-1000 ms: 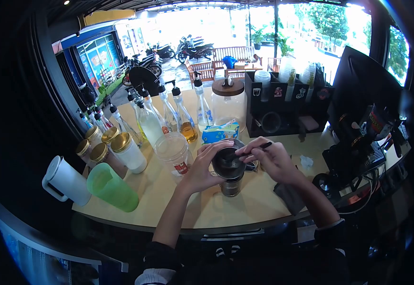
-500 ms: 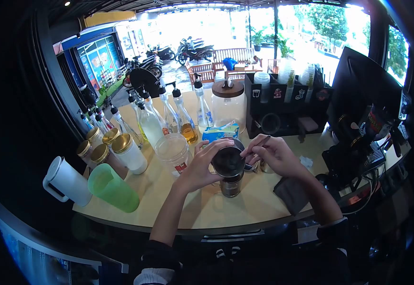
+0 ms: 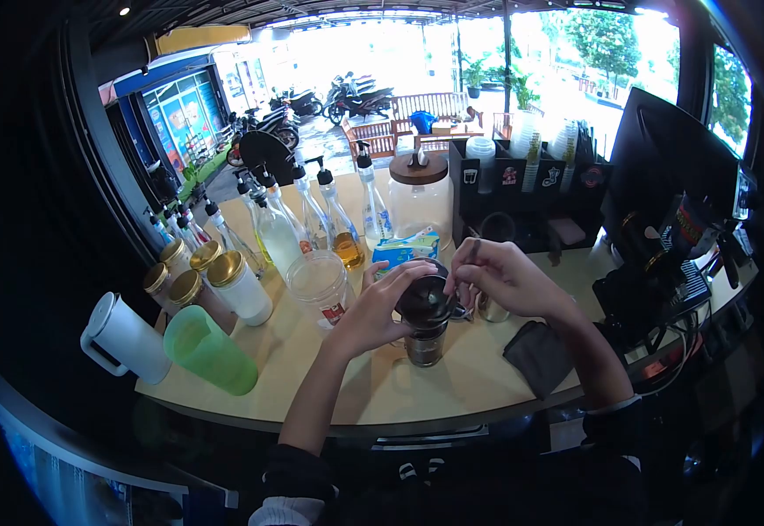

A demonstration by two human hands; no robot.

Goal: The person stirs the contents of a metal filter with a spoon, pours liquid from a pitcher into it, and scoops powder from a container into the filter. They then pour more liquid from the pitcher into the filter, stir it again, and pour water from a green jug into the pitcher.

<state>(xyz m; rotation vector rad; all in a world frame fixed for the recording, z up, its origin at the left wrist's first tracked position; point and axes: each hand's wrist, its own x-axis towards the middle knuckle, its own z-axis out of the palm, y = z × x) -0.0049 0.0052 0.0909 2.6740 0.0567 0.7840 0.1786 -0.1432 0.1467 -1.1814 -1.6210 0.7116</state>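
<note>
My left hand [image 3: 373,309] curls around the side of a dark, round metal-looking container [image 3: 424,302], thumb near and fingers over the far rim. The container sits over a glass vessel [image 3: 426,349] on the counter. My right hand [image 3: 506,279] is closed in a pinch at the container's right rim, holding a thin dark utensil [image 3: 475,249] whose lower end reaches inside; its exact kind is hidden by my fingers. A pale spot shows in the container's dark interior. Just beyond my left hand lies a blue-and-green packet [image 3: 404,248].
A clear plastic jar [image 3: 319,285], pump bottles [image 3: 329,215] and gold-lidded jars [image 3: 240,285] stand left. Nearer the edge are a green pitcher [image 3: 211,351] and white jug [image 3: 119,337]. On the right are a grey cloth [image 3: 540,358], metal cup [image 3: 492,307] and black cup organiser [image 3: 522,188].
My right hand has tipped more upright over the container, and its utensil now points down inside. My left hand keeps its hold, with the container tilted slightly differently.
</note>
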